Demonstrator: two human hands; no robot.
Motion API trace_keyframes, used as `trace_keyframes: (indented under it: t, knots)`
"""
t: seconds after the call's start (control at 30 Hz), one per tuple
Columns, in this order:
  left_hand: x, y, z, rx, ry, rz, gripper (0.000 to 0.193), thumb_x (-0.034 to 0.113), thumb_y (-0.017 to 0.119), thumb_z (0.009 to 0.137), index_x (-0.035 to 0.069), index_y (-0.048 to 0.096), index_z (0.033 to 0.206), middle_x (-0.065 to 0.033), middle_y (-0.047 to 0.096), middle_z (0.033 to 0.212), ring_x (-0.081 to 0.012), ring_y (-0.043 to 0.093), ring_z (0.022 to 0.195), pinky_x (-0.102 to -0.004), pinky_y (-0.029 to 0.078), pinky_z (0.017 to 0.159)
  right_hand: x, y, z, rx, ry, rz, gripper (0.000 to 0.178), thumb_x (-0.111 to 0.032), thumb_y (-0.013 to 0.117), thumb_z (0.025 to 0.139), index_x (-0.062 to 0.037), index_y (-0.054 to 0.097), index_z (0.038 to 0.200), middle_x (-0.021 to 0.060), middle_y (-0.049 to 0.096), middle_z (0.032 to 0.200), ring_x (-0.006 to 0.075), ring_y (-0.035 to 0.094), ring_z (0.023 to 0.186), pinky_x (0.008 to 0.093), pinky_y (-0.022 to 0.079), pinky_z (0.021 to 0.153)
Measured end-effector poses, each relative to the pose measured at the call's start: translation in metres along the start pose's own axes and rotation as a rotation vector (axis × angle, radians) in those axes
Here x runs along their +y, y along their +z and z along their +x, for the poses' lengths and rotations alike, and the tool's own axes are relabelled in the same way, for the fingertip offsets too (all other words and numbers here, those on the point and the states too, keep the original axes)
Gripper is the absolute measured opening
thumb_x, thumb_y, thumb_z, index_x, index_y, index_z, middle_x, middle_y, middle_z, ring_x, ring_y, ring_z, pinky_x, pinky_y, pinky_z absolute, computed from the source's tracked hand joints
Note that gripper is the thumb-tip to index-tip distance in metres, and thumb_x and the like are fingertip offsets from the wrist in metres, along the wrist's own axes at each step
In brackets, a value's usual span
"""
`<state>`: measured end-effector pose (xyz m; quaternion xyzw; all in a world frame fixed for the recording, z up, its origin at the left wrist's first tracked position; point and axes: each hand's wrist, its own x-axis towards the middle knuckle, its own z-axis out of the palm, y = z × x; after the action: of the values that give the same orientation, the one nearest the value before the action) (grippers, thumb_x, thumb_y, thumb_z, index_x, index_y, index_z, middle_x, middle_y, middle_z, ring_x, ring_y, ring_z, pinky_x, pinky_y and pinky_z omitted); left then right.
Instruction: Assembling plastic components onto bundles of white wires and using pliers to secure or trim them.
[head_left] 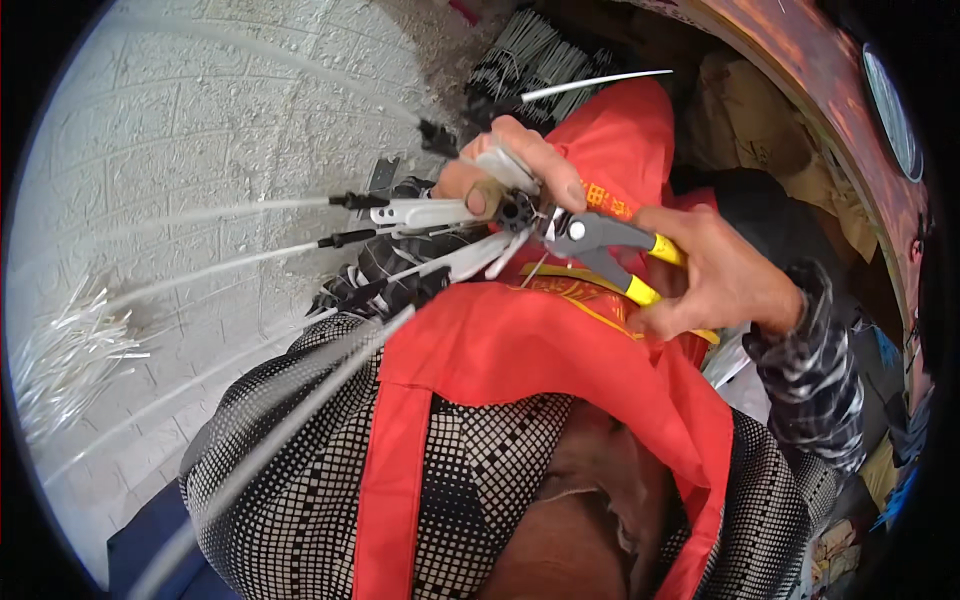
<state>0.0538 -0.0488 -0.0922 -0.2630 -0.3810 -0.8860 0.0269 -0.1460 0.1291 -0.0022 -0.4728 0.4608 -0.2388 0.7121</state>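
Observation:
My left hand (530, 160) is closed round the middle of what looks like an umbrella frame. Its dark notched hub (514, 212) shows beside my fingers. White plastic arms with black joints (352, 201) fan out from it, and long thin pale ribs (225, 272) run on to the left, some blurred. In my right hand (715, 270) is a pair of pliers (605, 235) with grey and yellow handles. The handles are spread, and the jaws are up against the hub's edge, by a thin wire. What exactly they bite on is too small to tell.
A red apron (540, 330) covers my lap beneath the work. Bundles of white rods with black ends (540, 60) lie beyond my hands. Thin white strips (75, 350) are heaped at the left on the pale brick-patterned floor (240, 130). A worn reddish curved edge (815, 70) rises at the right.

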Motion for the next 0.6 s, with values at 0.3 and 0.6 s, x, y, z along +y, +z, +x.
trace_keyframes:
  t: [0.3,0.6]
  knots:
    - [-0.005,0.007,-0.002,0.117,0.101,-0.1,0.071,0.031,0.075,0.075,-0.017,0.051,0.122,-0.0268,0.061,0.097,-0.0244,0.063,0.072,-0.032,0.049,0.063,-0.008,0.017,-0.017,0.875,-0.362,-1.341,0.076,-0.017,0.075,0.065,-0.0023,0.047,0.134,0.0134,0.053,0.105,0.0288,0.053,0.093,0.0408,0.043,0.078]
    - [0.0,0.01,0.016,0.035,-0.054,0.086,0.071,0.046,0.078,0.076,-0.014,0.061,0.109,-0.0195,0.063,0.079,-0.0265,0.055,0.061,-0.0402,0.039,0.058,0.008,-0.008,-0.001,-0.172,-0.035,0.06,0.056,-0.021,0.086,0.067,0.0016,0.059,0.112,0.0063,0.064,0.067,0.011,0.062,0.059,0.0262,0.047,0.054]
